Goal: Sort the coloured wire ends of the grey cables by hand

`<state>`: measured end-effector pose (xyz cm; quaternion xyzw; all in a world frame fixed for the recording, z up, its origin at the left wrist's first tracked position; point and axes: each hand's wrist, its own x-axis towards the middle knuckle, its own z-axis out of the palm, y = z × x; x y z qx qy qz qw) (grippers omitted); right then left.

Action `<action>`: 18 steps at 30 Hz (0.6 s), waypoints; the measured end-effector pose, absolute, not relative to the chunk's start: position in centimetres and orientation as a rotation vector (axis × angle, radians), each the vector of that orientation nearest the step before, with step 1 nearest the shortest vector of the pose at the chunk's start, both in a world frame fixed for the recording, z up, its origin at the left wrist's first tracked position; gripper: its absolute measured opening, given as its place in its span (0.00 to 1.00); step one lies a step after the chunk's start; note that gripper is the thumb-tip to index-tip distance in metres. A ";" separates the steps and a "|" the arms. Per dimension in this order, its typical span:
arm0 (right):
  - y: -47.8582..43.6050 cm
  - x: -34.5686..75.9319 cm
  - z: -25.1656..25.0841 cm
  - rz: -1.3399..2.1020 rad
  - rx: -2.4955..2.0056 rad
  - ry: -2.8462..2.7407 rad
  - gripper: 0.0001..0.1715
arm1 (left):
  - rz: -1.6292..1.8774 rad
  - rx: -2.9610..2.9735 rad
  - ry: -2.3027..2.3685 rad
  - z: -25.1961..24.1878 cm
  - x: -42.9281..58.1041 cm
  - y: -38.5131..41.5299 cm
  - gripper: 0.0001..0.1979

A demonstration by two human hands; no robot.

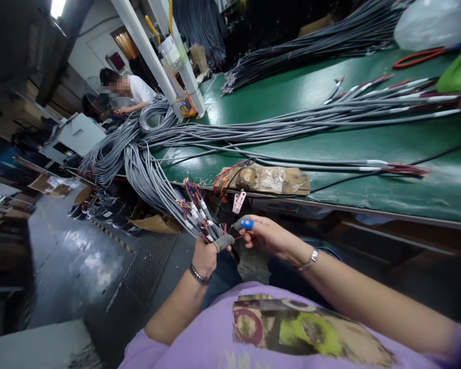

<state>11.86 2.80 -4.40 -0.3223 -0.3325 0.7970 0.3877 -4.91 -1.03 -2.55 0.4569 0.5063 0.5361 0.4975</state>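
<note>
Below the near edge of the green table, my left hand (207,253) is closed on the stripped end of a grey cable, beside a hanging bundle of grey cables (153,179) whose ends show white wraps and coloured wires. A grey cover is on its thumb. Just to the right, my right hand (265,236) is pinched near a thin red wire that reaches from the left hand. Grey and blue covers sit on its fingertips. What lies between those fingertips is too small to make out. A pink clip (238,202) hangs from the table edge above the hands.
More grey cables (272,125) run along the green table (353,189). A wooden block (280,180) lies at its near edge. Dark cables (292,56) and an orange loop (418,58) are farther back. Beyond a white post (146,46), a person (136,92) works at the left.
</note>
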 end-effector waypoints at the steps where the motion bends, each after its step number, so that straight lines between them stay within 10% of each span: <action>1: 2.7 11.5 -4.1 2.001 -0.853 -0.911 0.19 | 1.293 1.118 1.222 -2.6 -4.9 -1.0 0.09; 18: 2.4 11.3 -3.0 1.971 -0.761 -1.187 0.19 | 1.254 1.158 1.280 -3.5 -5.1 -0.6 0.13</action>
